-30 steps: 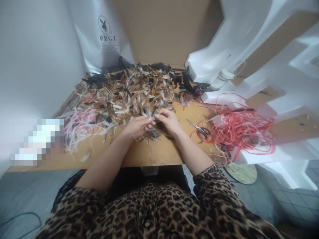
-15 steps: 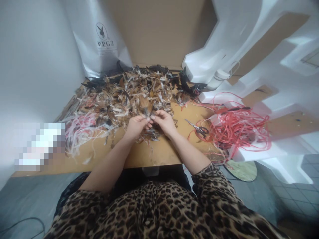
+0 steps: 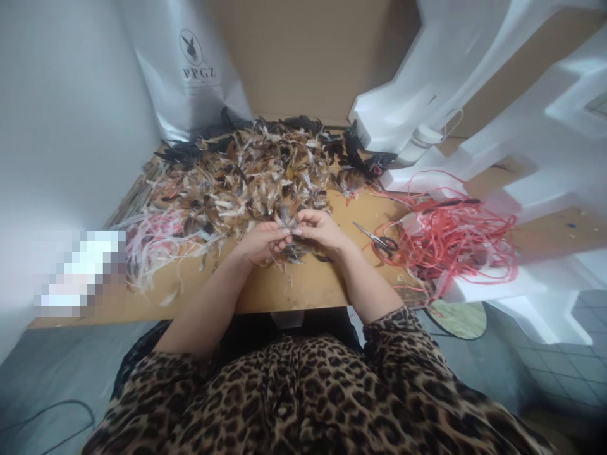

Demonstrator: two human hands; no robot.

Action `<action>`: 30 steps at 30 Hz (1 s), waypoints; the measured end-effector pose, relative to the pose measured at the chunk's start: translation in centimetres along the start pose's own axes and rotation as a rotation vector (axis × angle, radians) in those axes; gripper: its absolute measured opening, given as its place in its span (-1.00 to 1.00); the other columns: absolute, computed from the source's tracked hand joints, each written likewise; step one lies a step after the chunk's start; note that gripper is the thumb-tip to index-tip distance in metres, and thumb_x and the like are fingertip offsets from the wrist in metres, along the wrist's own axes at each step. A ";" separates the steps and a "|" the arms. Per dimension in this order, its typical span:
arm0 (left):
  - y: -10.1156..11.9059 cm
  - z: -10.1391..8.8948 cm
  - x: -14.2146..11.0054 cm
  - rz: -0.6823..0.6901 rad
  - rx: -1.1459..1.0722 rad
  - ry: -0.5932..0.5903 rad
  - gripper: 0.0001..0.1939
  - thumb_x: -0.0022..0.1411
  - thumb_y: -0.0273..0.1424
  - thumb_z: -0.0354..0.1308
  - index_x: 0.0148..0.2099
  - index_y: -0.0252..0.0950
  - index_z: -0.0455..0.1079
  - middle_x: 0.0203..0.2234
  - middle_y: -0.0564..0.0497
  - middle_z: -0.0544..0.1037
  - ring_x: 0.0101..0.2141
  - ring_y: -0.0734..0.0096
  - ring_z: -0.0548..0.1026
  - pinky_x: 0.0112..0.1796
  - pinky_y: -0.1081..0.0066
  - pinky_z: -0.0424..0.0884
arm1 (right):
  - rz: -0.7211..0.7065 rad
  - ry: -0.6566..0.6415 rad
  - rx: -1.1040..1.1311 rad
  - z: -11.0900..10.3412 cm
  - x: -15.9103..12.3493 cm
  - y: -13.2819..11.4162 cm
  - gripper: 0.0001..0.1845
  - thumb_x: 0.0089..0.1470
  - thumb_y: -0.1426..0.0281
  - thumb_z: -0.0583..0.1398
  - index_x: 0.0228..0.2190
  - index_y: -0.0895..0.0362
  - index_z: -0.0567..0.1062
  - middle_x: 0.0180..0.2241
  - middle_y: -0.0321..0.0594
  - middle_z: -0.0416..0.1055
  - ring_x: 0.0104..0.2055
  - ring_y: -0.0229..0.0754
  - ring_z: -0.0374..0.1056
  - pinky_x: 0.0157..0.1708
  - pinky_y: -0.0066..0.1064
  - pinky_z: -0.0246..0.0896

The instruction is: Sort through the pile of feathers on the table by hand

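My left hand [image 3: 266,241] and my right hand [image 3: 318,231] meet over the front of a large heap of brown, white and black feathers [image 3: 256,170]. Both have thumb and fingers pinched together at the base of a small brown-grey feather [image 3: 288,213], whose tip points away from me. The fingers hide its lower end. Below the hands, a few loose feathers [image 3: 294,254] lie on the wooden table [image 3: 313,291].
Scissors [image 3: 379,239] with dark handles lie right of my hands, beside a tangle of red plastic strips [image 3: 455,243]. Pink and white strips [image 3: 156,243] are at the left. White foam pieces [image 3: 526,164] and a white bottle [image 3: 420,144] stand at right; a silvery bag [image 3: 203,95] stands behind.
My hands have turned slightly at the wrists and the fingertips have shifted on the feather, still pinching. The held feather now shows less of its brown part. The view has tilted slightly.
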State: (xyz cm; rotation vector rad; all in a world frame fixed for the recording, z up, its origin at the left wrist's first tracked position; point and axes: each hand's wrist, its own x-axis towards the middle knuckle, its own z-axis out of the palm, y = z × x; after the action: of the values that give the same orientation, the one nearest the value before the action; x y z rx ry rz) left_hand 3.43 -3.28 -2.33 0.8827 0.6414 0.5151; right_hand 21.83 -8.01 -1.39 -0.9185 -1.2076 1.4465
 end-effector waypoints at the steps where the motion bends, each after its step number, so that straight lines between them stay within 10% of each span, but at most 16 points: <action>1: 0.0 0.0 0.0 -0.007 0.008 -0.003 -0.73 -0.12 -0.36 0.46 -0.46 -0.43 0.48 -0.61 0.02 0.51 -0.67 0.70 0.36 -0.64 0.67 0.22 | 0.001 0.002 -0.015 0.0 0.0 0.0 -0.66 -0.19 0.26 0.45 -0.40 0.16 0.51 -0.56 -0.39 0.43 -0.53 -0.40 0.25 -0.45 -0.53 0.11; 30: -0.1 1.1 0.1 0.214 0.360 0.201 -0.62 -0.07 -0.16 0.40 -0.36 -0.41 0.54 -0.45 -0.10 0.63 -0.55 0.52 0.50 -0.51 0.52 0.38 | -0.036 0.311 0.005 0.8 1.5 1.3 -0.63 -0.29 0.25 0.46 -0.48 0.16 0.48 -0.53 -0.40 0.45 -0.52 -0.40 0.27 -0.43 -0.52 0.13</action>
State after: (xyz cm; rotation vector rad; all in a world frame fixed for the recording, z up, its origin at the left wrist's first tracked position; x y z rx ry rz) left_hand 4.29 -3.80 -1.91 1.2584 0.8439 0.6994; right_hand 20.44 -6.77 -2.40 -1.0682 -0.9834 1.2239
